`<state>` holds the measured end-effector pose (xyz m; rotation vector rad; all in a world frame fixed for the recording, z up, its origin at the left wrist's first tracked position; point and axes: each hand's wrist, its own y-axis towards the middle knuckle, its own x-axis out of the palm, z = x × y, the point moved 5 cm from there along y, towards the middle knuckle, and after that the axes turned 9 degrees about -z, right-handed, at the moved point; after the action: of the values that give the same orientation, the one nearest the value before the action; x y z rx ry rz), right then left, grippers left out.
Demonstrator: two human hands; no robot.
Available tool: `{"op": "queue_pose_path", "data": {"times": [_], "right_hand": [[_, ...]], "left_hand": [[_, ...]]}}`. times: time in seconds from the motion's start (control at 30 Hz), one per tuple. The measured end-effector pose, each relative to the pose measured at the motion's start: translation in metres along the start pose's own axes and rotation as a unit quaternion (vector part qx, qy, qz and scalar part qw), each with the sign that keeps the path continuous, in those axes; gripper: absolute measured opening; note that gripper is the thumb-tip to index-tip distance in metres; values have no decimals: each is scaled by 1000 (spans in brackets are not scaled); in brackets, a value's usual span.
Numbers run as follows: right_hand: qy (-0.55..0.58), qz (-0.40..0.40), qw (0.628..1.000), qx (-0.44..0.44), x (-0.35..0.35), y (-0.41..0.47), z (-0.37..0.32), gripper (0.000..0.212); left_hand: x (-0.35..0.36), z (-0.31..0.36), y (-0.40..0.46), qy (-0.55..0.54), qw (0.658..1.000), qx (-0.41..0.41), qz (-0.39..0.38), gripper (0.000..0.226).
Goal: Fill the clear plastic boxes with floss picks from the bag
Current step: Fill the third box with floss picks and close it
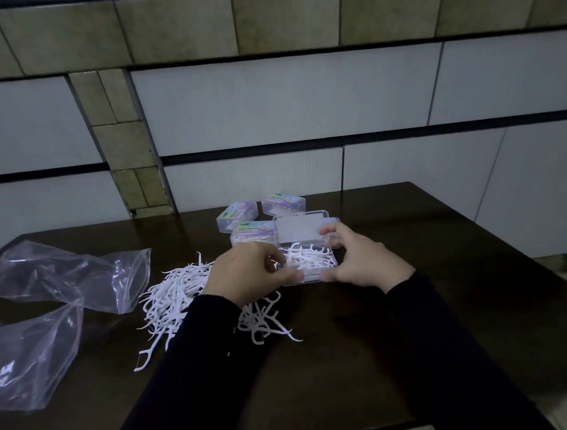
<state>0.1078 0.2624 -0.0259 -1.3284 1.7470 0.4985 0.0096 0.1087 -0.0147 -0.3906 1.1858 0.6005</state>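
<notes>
An open clear plastic box (311,277) with white floss picks inside is held above the dark table, its lid (298,233) standing up at the back. My left hand (245,271) grips the box's left end with thumb and fingers. My right hand (358,257) holds its right end, fingers curled round the lid corner and the front edge. A loose heap of white floss picks (168,294) lies on the table under and left of my left forearm. Two empty clear plastic bags lie at the left, one at the far left (70,276) and one nearer me (28,356).
Three shut clear boxes with coloured labels stand behind the held box: (236,215), (283,203), (252,234). The dark wooden table (440,273) ends at a tiled wall (270,101) behind and drops off at the right edge.
</notes>
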Motion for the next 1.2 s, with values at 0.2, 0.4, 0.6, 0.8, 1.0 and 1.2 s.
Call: {"op": "queue_pose_path", "data": {"times": [0.2,0.4,0.6,0.8,1.0,1.2], "right_hand": [[-5,10,1000,14,0,2,2,83],[5,11,1000,14,0,2,5,83],[21,4,1000,10,1,2,4,84],[29,5,999,15,1,1,4,84],[31,6,999,7,1,1,5,85],[28,1,1000,9,2,2,5,83]], "left_hand": [[0,-4,1,-7,1000,4,-2,17],[-9,-1,3,-28,994,28,106,10],[10,21,17,46,986,88,130,22],[16,14,22,16,991,80,105,32],[12,14,17,-25,990,122,73,29],[10,-3,20,-25,992,80,89,16]]}}
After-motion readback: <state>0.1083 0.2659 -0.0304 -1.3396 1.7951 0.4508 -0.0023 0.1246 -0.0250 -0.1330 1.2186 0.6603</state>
